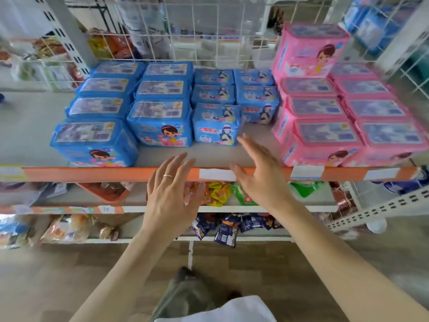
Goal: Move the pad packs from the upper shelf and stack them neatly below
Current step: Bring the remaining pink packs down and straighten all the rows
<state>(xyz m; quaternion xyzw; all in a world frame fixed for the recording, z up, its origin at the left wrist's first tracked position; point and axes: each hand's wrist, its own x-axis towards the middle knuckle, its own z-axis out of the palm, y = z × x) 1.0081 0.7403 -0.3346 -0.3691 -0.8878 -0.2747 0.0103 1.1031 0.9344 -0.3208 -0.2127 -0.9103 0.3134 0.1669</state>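
Note:
Blue pad packs [160, 123] stand in rows on the upper shelf [97, 174], which has an orange front edge. A smaller blue pack [216, 124] sits at the front of the middle rows. Pink pad packs [325, 135] are stacked at the right, one pink pack [308, 49] on top at the back. My left hand [170, 194] hovers with fingers spread just in front of the shelf edge and holds nothing. My right hand [260, 173] reaches over the edge with straight fingers, its fingertips close to the small blue pack's right side.
A white wire grid [209, 31] backs the shelf. Lower shelves [232, 208] hold colourful snack packets [216, 194] and dark sachets [227, 228]. A perforated white upright [383, 208] slants at the right. Grey floor lies below.

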